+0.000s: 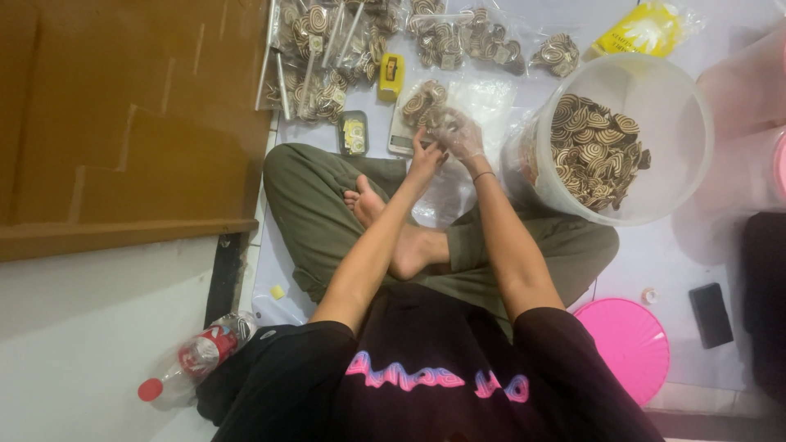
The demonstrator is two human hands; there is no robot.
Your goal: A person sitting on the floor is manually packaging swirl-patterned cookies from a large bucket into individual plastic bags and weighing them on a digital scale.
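Note:
I sit cross-legged on the floor. My right hand, in a thin clear plastic glove, holds swirl-patterned brown and cream cookies above a clear bag of the same cookies that rests on a small scale. My left hand is bare and touches the bag's near edge, right beside the right hand. A big translucent bucket to my right is partly filled with the same swirl cookies.
Several sealed bags of cookies lie at the far side, with a yellow tape dispenser and a yellow packet. A pink lid and black phone lie right. A plastic bottle lies left, beside a brown wooden door.

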